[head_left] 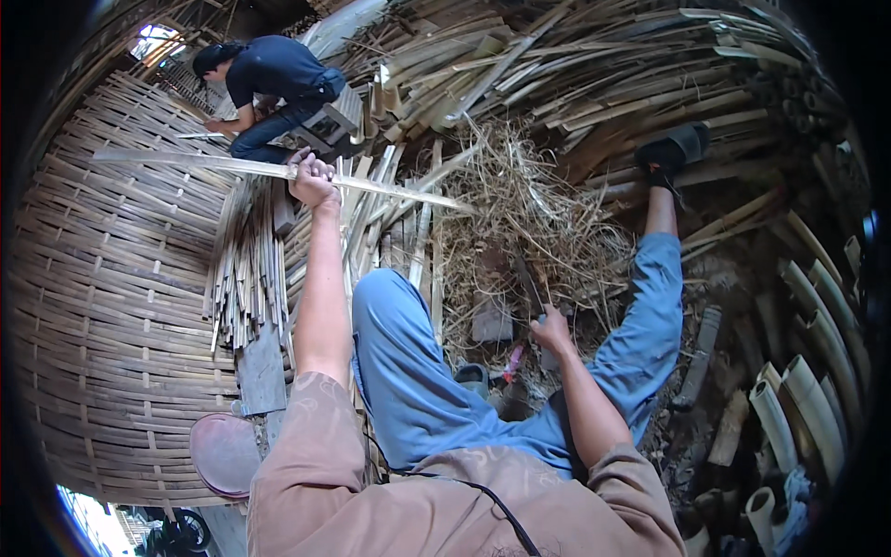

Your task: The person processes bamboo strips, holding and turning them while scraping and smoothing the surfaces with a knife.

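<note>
My left hand (316,181), at the end of an outstretched arm, is closed round a long pale bamboo strip (399,192). The strip lies roughly crosswise, its right end reaching the shavings pile and its left end over the woven mat. Lower and to the right, my right hand (551,330) grips the handle of a knife (530,284) with a long dark blade. That blade points away from me, over the tangled bamboo shavings (529,209) between my legs. The strip and the knife are apart.
A large woven bamboo mat (111,306) fills the left. Split strips (246,269) are stacked beside it. Another person (283,74) bends over work at the far left. Long bamboo pieces (640,74) heap up at the back; cut tubes (775,422) stand at right. A wooden block (492,320) sits near the shavings.
</note>
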`<state>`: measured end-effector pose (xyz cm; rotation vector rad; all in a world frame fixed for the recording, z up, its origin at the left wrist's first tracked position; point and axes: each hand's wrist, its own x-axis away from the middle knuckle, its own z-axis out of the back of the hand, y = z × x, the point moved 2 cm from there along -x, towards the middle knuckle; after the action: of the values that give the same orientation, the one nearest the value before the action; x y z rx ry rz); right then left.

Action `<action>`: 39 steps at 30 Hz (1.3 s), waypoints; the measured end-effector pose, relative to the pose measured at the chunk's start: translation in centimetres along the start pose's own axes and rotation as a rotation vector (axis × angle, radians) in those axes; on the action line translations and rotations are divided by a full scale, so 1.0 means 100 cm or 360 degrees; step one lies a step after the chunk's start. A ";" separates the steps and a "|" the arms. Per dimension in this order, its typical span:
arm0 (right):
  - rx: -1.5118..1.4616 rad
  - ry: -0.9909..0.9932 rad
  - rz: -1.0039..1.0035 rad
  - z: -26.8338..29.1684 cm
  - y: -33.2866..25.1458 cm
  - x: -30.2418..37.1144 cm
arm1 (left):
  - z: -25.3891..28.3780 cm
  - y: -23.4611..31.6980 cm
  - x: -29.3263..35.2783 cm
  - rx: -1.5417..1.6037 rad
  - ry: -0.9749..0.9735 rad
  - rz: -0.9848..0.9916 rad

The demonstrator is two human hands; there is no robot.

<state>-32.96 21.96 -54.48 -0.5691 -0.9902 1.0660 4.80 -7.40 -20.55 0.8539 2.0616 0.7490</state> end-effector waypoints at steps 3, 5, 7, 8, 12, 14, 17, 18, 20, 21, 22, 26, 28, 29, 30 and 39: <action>-0.0026 -0.0047 0.0002 0.002 -0.001 0.007 | -0.009 -0.008 0.021 -0.0036 -0.0119 0.0029; -0.0041 -0.0078 0.0029 0.003 -0.008 0.014 | -0.014 -0.012 0.034 -0.0028 -0.0157 0.0055; -0.0100 0.0013 0.0097 0.010 -0.009 0.024 | -0.027 -0.013 0.045 -0.0010 -0.0147 0.0079; -0.0095 0.0004 0.0120 0.008 -0.020 0.029 | -0.015 -0.003 0.029 -0.0012 -0.0137 0.0055; 0.0056 0.0148 0.0157 0.014 -0.020 0.049 | -0.018 0.017 0.019 0.0029 -0.0184 0.0128; 0.0034 0.0063 0.0020 0.013 -0.025 0.055 | -0.021 0.014 0.031 -0.0035 -0.0184 0.0229; 0.0086 0.0064 0.0097 0.016 -0.051 0.071 | -0.013 0.008 0.048 -0.0146 -0.0450 0.0072; 0.0095 0.0073 0.0085 0.020 -0.058 0.075 | -0.018 0.013 0.053 -0.0040 -0.0533 0.0030; 0.0024 0.0129 0.0157 0.026 -0.074 0.090 | -0.036 0.041 0.049 0.0078 -0.0347 -0.0144; 0.0024 0.0167 0.0192 0.026 -0.078 0.095 | -0.039 0.054 0.043 0.0026 -0.0354 -0.0159; 0.0033 0.0161 0.0186 0.028 -0.082 0.096 | -0.041 0.060 0.037 0.0063 -0.0241 -0.0132; -0.0031 0.0150 0.0288 0.043 -0.121 0.083 | -0.040 0.043 0.024 -0.0039 -0.0360 0.0036; -0.0102 0.0303 0.0504 0.059 -0.170 0.075 | -0.040 0.039 0.018 -0.0025 -0.0438 0.0003; -0.0173 0.0472 0.0690 0.070 -0.191 0.071 | -0.057 0.038 0.026 0.0039 -0.0414 0.0065; -0.0290 0.0512 0.0750 0.078 -0.217 0.071 | -0.059 0.040 0.023 0.0028 -0.0436 0.0085; -0.0299 0.0670 0.0868 -0.014 -0.168 -0.004 | -0.090 0.023 0.018 0.0055 -0.0528 -0.0064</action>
<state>-24.14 14.90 -42.00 -1.2114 -0.5722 1.2626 -2.74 -6.61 -14.88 0.8882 1.7943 0.5122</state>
